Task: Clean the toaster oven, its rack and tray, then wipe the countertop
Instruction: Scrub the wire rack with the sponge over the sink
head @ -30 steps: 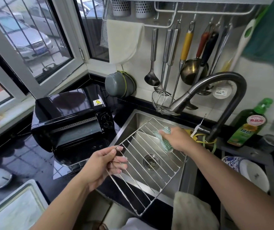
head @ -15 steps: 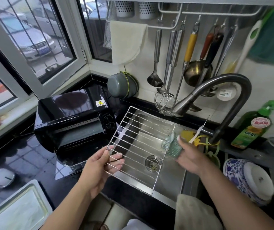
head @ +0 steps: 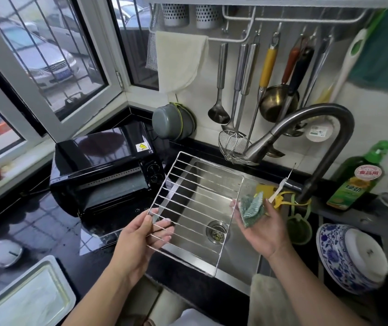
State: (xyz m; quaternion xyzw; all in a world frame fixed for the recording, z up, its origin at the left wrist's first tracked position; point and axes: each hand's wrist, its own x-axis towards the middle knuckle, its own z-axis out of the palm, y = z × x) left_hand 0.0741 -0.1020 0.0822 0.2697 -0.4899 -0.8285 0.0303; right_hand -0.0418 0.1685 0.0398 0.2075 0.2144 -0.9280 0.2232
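My left hand (head: 139, 238) pinches the near left edge of the wire oven rack (head: 197, 203) and holds it tilted over the steel sink (head: 240, 252). At the rack's right edge, my right hand (head: 262, 225) is palm up and holds a folded green scouring cloth (head: 252, 208). The black toaster oven (head: 101, 170) stands on the dark countertop (head: 30, 224) left of the sink with its door down. The metal tray (head: 23, 297) lies at the bottom left corner.
A curved faucet (head: 305, 135) arches over the sink's far right. Utensils hang on a wall rail (head: 254, 67) behind. A green detergent bottle (head: 357, 180) and a blue-and-white bowl (head: 350, 257) stand at the right. A towel (head: 270, 300) drapes the sink's front edge.
The rack has swung up and left, now held higher over the sink. My right hand came off the rack's wires and turned palm up at the rack's right edge, cloth still in it.
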